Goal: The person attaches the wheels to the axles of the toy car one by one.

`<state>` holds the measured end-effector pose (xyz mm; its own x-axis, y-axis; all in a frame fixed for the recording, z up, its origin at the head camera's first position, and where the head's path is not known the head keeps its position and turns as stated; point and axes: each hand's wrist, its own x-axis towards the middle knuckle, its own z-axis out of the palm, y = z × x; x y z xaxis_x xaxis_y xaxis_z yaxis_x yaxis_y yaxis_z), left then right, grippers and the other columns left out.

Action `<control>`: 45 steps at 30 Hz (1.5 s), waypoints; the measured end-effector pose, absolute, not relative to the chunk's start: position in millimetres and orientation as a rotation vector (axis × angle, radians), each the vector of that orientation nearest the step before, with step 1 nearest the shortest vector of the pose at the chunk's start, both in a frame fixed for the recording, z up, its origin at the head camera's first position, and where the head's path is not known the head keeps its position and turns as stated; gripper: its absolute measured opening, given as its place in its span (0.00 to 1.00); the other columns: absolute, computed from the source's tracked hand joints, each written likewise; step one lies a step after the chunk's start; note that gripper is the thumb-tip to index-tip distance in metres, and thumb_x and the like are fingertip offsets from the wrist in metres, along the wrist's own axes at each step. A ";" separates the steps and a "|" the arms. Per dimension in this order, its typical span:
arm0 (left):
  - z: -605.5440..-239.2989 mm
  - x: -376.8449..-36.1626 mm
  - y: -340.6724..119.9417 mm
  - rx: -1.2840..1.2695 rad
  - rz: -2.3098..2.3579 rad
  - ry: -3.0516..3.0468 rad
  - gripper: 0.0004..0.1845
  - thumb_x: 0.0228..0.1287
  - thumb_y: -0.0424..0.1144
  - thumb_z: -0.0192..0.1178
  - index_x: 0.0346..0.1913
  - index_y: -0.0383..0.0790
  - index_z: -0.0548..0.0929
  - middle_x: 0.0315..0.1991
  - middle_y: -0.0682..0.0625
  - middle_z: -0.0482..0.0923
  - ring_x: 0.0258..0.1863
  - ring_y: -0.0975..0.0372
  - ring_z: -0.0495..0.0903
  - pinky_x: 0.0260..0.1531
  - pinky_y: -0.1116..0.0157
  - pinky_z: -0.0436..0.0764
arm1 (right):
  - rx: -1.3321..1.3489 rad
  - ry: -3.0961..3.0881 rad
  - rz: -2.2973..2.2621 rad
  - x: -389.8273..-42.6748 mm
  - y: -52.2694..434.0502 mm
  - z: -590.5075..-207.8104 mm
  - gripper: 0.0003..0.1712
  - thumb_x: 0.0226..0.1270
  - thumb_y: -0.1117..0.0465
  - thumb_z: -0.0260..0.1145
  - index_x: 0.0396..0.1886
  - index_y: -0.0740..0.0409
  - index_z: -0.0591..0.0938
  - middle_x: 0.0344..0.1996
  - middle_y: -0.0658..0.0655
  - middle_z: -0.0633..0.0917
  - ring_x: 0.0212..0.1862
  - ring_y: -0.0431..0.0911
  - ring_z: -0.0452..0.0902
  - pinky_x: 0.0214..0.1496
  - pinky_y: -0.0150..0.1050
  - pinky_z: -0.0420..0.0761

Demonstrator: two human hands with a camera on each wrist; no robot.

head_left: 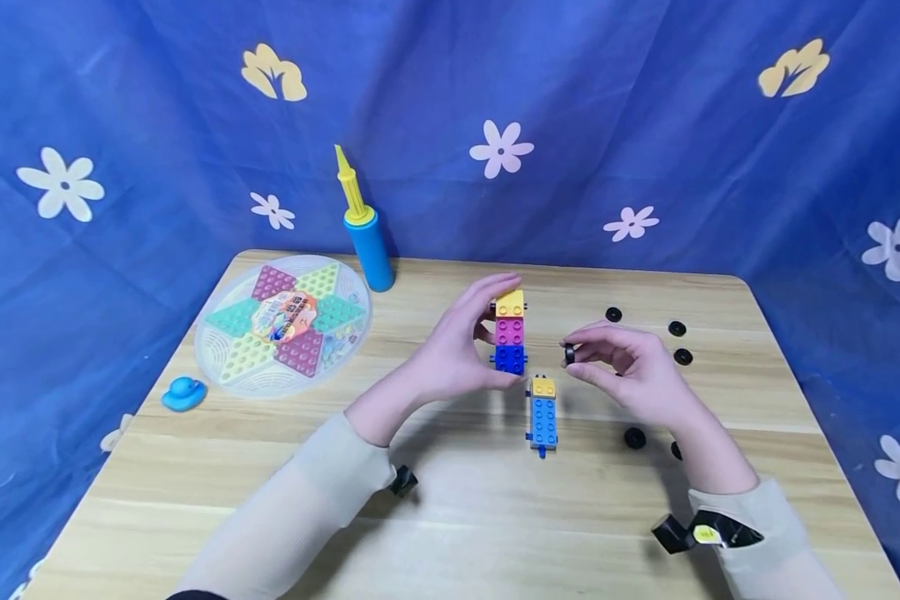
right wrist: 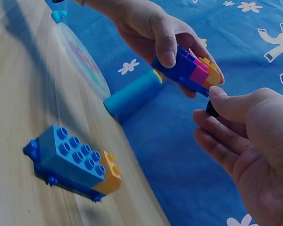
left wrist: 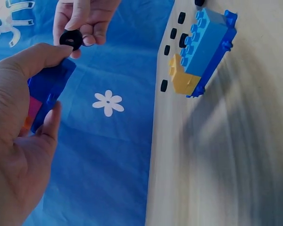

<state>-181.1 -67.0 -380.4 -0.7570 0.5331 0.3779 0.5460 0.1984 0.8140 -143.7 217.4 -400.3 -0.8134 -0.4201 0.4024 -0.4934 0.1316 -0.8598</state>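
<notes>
My left hand [head_left: 453, 346] grips a toy block car [head_left: 509, 333] between thumb and fingers, above the table. Yellow, pink and dark blue bricks line up along it, and small axle pegs stick out at its sides. To its right, thumb and fingers of my right hand [head_left: 633, 375] pinch a small black toy wheel [head_left: 569, 354]. In the left wrist view the wheel [left wrist: 70, 40] appears face on, close to the car's dark blue end [left wrist: 49, 84]. Below, a second block car [head_left: 543, 421] with light blue and yellow bricks stands on the table, its pegs bare.
Several loose black wheels [head_left: 634, 437] lie on the right of the wooden table [head_left: 450, 533]. At the left are a round Chinese checkers board [head_left: 225, 362], a small blue toy duck [head_left: 183, 393] and an upright blue-and-yellow balloon pump [head_left: 371, 250]. Blue patterned cloth [head_left: 420, 100] hangs behind.
</notes>
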 end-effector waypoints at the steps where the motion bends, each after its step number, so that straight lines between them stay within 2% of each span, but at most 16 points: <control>1: -380.8 -180.1 -67.3 -1.093 -1.645 -2.419 0.64 0.38 0.26 0.88 0.82 0.45 0.64 0.79 0.53 0.61 0.55 0.58 0.78 0.47 0.64 0.86 | 0.935 -2.312 1.817 -143.2 216.6 -400.8 0.24 0.60 0.84 0.73 0.55 0.67 0.86 0.47 0.67 0.86 0.47 0.49 0.87 0.50 0.40 0.88; 11: -389.2 -174.6 -70.7 -1.118 -1.636 -2.389 0.56 0.38 0.25 0.88 0.75 0.48 0.75 0.75 0.56 0.68 0.60 0.60 0.77 0.42 0.59 0.87 | 0.918 -2.272 1.874 -142.3 207.2 -407.2 0.24 0.59 0.85 0.73 0.55 0.69 0.86 0.47 0.64 0.87 0.46 0.50 0.88 0.50 0.41 0.88; 17: -389.7 -174.4 -70.7 -1.152 -1.783 -2.292 0.55 0.37 0.24 0.88 0.75 0.45 0.76 0.74 0.53 0.69 0.59 0.58 0.79 0.44 0.59 0.88 | 0.930 -2.268 1.881 -140.0 206.1 -405.3 0.23 0.59 0.84 0.73 0.54 0.68 0.86 0.50 0.64 0.88 0.47 0.50 0.88 0.50 0.40 0.88; 25: -386.1 -174.5 -70.9 -1.161 -1.901 -2.171 0.54 0.37 0.24 0.88 0.74 0.41 0.77 0.74 0.50 0.70 0.59 0.57 0.81 0.48 0.57 0.88 | 0.997 -2.197 1.950 -140.4 194.9 -401.1 0.22 0.58 0.86 0.72 0.52 0.72 0.86 0.48 0.67 0.87 0.46 0.50 0.88 0.50 0.42 0.88; 32: -380.9 -172.3 -68.8 -1.201 -1.961 -2.082 0.53 0.36 0.21 0.86 0.73 0.34 0.76 0.73 0.41 0.70 0.61 0.55 0.79 0.49 0.55 0.88 | 1.011 -2.174 2.023 -139.9 183.4 -400.2 0.20 0.60 0.86 0.71 0.52 0.74 0.86 0.46 0.67 0.86 0.45 0.51 0.89 0.49 0.45 0.89; 36: -378.0 -171.2 -68.3 -1.210 -1.966 -2.076 0.53 0.36 0.20 0.87 0.73 0.34 0.77 0.73 0.45 0.71 0.63 0.55 0.78 0.49 0.55 0.88 | 0.992 -2.152 2.046 -138.4 180.2 -399.6 0.19 0.60 0.85 0.72 0.51 0.76 0.85 0.46 0.67 0.87 0.45 0.51 0.89 0.48 0.45 0.89; 40: -376.7 -170.9 -66.5 -1.228 -1.942 -2.064 0.53 0.35 0.21 0.87 0.72 0.34 0.77 0.72 0.48 0.72 0.63 0.55 0.78 0.49 0.55 0.88 | 0.994 -2.084 2.059 -138.1 178.7 -400.1 0.16 0.60 0.82 0.74 0.48 0.78 0.86 0.43 0.67 0.88 0.44 0.50 0.88 0.46 0.43 0.89; 45: -379.1 -170.6 -64.6 -1.246 -1.927 -2.019 0.52 0.33 0.20 0.87 0.70 0.30 0.78 0.71 0.46 0.73 0.61 0.53 0.79 0.47 0.55 0.89 | 1.042 -1.979 2.081 -139.4 176.5 -401.3 0.14 0.61 0.74 0.79 0.44 0.78 0.87 0.38 0.65 0.88 0.42 0.49 0.86 0.42 0.40 0.89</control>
<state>-170.6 -64.6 -379.1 -0.6646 0.4841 0.5692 0.5911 -0.1253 0.7968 -139.4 176.5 -401.3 -0.7643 -0.3821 0.5195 -0.4996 -0.1585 -0.8516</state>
